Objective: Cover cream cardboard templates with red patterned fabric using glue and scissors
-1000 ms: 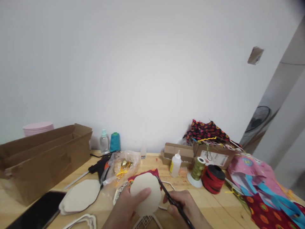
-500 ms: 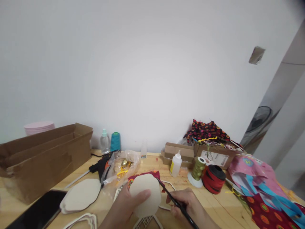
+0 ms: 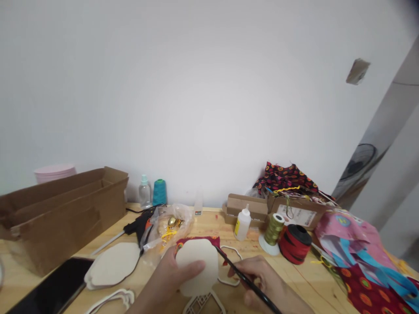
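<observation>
My left hand (image 3: 178, 274) grips a pale, rounded flat panel (image 3: 199, 264), its thumb lying across the face. A long dark, thin tool (image 3: 244, 279) is held in my right hand (image 3: 260, 277), its tip at the panel's upper right edge. Behind the panel, a strip of red patterned fabric (image 3: 214, 240) shows. Below the panel lies a pale lattice frame (image 3: 203, 304), and a thin pale outline frame (image 3: 232, 248) lies between the panel and my right hand. The fingers of my left hand behind the panel are hidden.
At left are a long cardboard box (image 3: 65, 218), a phone (image 3: 54, 285), stacked pale panels (image 3: 113, 265) and a black glue gun (image 3: 139, 224). Behind stand a white bottle (image 3: 242, 224), a green spool (image 3: 274, 231) and a red spool (image 3: 295, 244). Fabrics (image 3: 369, 279) cover the right.
The view has shifted slightly. My left hand and the panel have moved a little left, and my right hand has moved slightly right with the dark tool, its tip still at the panel's edge.
</observation>
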### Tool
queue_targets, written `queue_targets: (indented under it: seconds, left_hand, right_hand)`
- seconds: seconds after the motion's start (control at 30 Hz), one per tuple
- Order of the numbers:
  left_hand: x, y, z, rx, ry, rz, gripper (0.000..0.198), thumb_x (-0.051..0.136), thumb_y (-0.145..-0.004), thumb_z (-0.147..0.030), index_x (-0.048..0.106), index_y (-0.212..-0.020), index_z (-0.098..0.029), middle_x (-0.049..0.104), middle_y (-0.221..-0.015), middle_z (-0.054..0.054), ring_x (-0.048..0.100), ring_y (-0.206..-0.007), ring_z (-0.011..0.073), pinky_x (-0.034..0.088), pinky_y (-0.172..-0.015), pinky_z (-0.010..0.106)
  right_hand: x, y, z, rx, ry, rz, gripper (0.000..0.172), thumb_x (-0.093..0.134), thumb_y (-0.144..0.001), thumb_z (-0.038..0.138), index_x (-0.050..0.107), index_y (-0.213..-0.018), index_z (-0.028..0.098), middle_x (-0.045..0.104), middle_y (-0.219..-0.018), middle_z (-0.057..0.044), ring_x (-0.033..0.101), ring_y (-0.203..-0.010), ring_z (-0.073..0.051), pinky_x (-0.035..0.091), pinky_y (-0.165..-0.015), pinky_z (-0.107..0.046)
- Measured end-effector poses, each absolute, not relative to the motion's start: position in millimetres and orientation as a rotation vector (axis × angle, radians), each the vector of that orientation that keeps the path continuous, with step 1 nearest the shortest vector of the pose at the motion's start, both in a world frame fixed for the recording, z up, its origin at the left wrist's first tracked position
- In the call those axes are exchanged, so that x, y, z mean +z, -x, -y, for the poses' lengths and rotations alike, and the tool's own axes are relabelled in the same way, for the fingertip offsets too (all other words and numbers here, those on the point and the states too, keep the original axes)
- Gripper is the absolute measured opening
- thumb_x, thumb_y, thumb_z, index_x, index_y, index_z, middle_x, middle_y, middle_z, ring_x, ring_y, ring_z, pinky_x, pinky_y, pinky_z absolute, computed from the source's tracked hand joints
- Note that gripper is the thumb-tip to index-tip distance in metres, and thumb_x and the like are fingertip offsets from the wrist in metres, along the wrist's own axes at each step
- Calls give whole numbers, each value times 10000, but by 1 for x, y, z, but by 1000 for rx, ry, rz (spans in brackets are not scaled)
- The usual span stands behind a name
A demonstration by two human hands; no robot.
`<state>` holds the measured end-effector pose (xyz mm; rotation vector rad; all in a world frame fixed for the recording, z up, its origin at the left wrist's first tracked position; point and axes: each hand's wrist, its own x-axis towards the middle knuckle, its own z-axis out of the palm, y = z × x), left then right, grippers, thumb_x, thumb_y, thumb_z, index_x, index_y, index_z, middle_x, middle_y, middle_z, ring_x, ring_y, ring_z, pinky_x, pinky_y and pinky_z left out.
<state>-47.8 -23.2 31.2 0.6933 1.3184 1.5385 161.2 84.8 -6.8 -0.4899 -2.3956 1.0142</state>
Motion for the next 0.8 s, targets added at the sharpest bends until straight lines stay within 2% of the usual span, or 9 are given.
queue_targets:
  seconds: [0.1, 0.37, 0.6, 0.8]
  left_hand:
    - [35, 47, 24, 1555, -697, -1311, 499, 764, -445, -299, 611, -886, -125, 702, -726, 105, 629, -634, 258, 495, -531, 339]
    - [39, 46, 27, 1568, -687, -1306, 500, 775, -421, -277, 633, -874, -121, 706, -749, 118, 629, -584, 245, 488, -496, 322]
    - [40, 46, 27, 1526, -723, -1290, 450, 770, -440, -264, 639, -839, -104, 705, -701, 112, 617, -577, 221, 480, -484, 285]
    - [36, 48, 26, 1495, -755, -1287, 457, 763, -455, -269, 623, -856, -102, 702, -713, 112, 621, -615, 242, 488, -515, 309]
  right_hand:
    - [-11, -163, -84, 1077, 483, 2364, 453, 596, -688, 473, 584, -1034, 180, 573, -922, -85, 522, -773, -213, 423, -662, -289]
    - [-10, -164, -80, 1234, 487, 2333, 447, 575, -715, 456, 548, -1079, 196, 551, -979, -94, 535, -779, -214, 438, -653, -295]
    - [-11, -163, -85, 1042, 484, 2427, 417, 509, -756, 482, 580, -1023, 170, 557, -772, -44, 509, -678, -178, 407, -588, -242]
    - [1, -157, -82, 999, 427, 2471, 445, 423, -782, 544, 626, -865, 157, 465, -571, 13, 404, -499, -118, 338, -480, -207]
